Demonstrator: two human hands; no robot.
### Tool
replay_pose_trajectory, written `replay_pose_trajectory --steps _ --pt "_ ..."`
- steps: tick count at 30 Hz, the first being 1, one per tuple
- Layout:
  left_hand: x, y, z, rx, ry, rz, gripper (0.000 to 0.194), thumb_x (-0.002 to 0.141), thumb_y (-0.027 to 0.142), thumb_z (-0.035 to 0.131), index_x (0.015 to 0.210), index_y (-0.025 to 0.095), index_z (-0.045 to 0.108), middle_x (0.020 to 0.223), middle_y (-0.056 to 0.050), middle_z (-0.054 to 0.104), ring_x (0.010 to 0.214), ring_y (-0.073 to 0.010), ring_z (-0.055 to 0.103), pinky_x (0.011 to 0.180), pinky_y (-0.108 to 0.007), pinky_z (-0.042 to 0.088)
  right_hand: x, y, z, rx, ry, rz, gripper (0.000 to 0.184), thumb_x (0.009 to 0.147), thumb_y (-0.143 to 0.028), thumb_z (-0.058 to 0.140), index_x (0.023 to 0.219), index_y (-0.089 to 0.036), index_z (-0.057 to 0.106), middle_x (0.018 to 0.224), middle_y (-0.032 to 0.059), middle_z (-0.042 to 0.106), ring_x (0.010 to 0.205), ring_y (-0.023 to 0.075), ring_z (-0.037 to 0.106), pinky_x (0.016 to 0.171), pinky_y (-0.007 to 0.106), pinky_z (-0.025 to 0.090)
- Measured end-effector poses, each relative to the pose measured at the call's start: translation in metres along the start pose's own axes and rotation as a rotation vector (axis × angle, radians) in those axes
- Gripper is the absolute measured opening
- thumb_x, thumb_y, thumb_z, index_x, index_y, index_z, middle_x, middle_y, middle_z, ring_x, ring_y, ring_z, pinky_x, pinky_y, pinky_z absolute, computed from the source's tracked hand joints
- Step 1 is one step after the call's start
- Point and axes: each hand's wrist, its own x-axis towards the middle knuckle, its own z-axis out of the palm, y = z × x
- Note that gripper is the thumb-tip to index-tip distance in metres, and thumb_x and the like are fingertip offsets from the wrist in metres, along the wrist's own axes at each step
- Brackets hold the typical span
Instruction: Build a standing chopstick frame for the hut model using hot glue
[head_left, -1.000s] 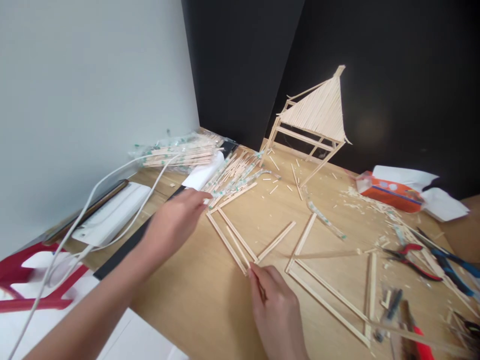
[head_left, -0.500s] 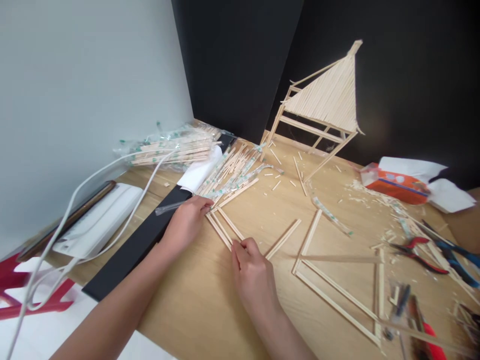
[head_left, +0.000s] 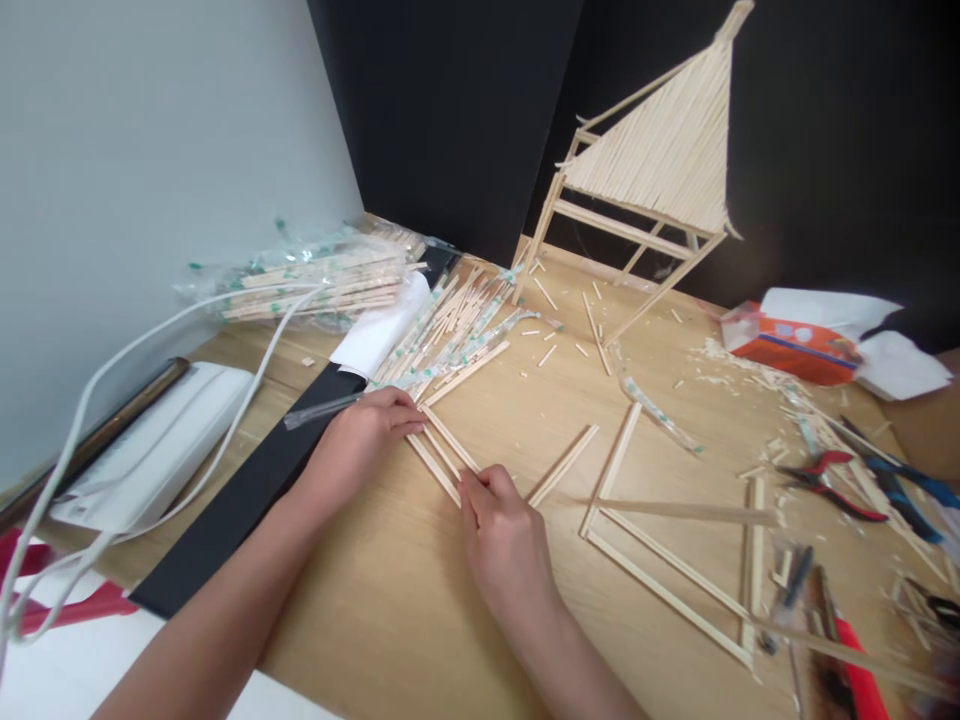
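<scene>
A small frame of thin wooden sticks (head_left: 433,469) lies on the table between my hands. My left hand (head_left: 364,435) pinches its far left corner, fingers pressed together. At the opposite end, my right hand (head_left: 504,540) closes thumb and fingers on the sticks; its grip hides the joint there. Just right of that hand, a pair of joined sticks (head_left: 564,464) slants away. Farther right lies a larger stick frame (head_left: 667,597), its long pieces joined to shorter side pieces. Loose and plastic-wrapped sticks (head_left: 457,318) spread beyond my left hand.
A stick-built model with a slatted roof (head_left: 667,150) stands at the back. Bagged sticks (head_left: 322,275), a white power strip (head_left: 157,445) with cable and a black strip (head_left: 225,525) lie left. Right are a tissue box (head_left: 795,345), red-handled pliers (head_left: 832,487) and wood scraps.
The camera view has shifted slightly, so the model appears higher and larger. My left fingers have moved slightly over the frame's corner; my right hand keeps its grip.
</scene>
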Motion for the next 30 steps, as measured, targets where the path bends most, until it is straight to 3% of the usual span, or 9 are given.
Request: replay_pose_trajectory --steps 4,7,12,17,21,25,30 --pt "0.003 -0.004 0.000 -0.003 0.006 0.027 0.035 0.090 0.045 0.048 0.080 0.024 0.074 0.094 -0.004 0.068 0.084 -0.0192 0.064 0.078 -0.029 0.047 -0.004 0.005 -0.011 0.126 -0.022 -0.018 0.032 0.094 -0.008 0.041 0.116 -0.018 0.062 0.091 0.0039 0.062 0.069 0.0129 0.062 0.063 0.021 0.046" --pt "0.003 -0.004 0.000 0.010 0.021 0.035 0.037 0.090 0.046 0.048 0.079 0.023 0.074 0.091 -0.004 0.068 0.081 -0.0189 0.064 0.074 -0.028 0.046 -0.013 0.014 -0.033 0.237 0.065 0.008 0.041 0.090 -0.003 0.036 0.122 -0.014 0.059 0.100 0.0079 0.064 0.085 0.0154 0.064 0.077 0.024 0.049" --pt "0.003 -0.005 0.000 0.030 0.016 0.055 0.036 0.090 0.046 0.048 0.082 0.023 0.074 0.095 -0.004 0.068 0.083 -0.0196 0.064 0.075 -0.030 0.046 -0.031 0.029 -0.062 0.286 0.202 0.151 0.035 0.091 -0.009 0.039 0.115 -0.016 0.063 0.097 0.0076 0.066 0.085 0.0150 0.065 0.074 0.024 0.051" --pt "0.003 -0.003 -0.001 0.006 0.019 0.023 0.031 0.090 0.044 0.050 0.083 0.023 0.071 0.095 -0.004 0.070 0.087 -0.0209 0.065 0.080 -0.030 0.047 -0.023 0.018 -0.051 0.231 0.010 0.089 0.023 0.092 -0.011 0.050 0.099 -0.022 0.070 0.083 0.0016 0.065 0.069 0.0117 0.065 0.065 0.020 0.048" --pt "0.003 0.000 -0.002 -0.047 0.075 -0.006 0.023 0.090 0.036 0.050 0.089 0.022 0.069 0.097 -0.004 0.070 0.090 -0.0205 0.065 0.081 -0.029 0.047 0.001 0.002 -0.039 -0.058 -0.190 0.015 0.018 0.087 -0.008 0.058 0.080 -0.020 0.070 0.076 0.0008 0.064 0.062 0.0130 0.065 0.055 0.021 0.043" --pt "0.002 0.001 -0.004 0.000 0.257 -0.028 0.026 0.093 0.032 0.046 0.101 0.021 0.068 0.101 -0.005 0.065 0.090 -0.0190 0.063 0.079 -0.028 0.047 0.018 -0.010 -0.040 -0.249 -0.260 -0.050 0.019 0.083 -0.005 0.060 0.074 -0.018 0.071 0.074 0.0035 0.066 0.060 0.0155 0.067 0.050 0.022 0.041" --pt "0.000 0.001 -0.013 0.119 0.503 -0.102 0.028 0.093 0.031 0.044 0.106 0.020 0.066 0.102 -0.006 0.062 0.083 -0.0178 0.061 0.075 -0.028 0.046 0.026 -0.017 -0.049 -0.271 -0.314 -0.040 0.020 0.080 -0.004 0.060 0.070 -0.016 0.072 0.073 0.0079 0.068 0.060 0.0185 0.069 0.050 0.023 0.042"
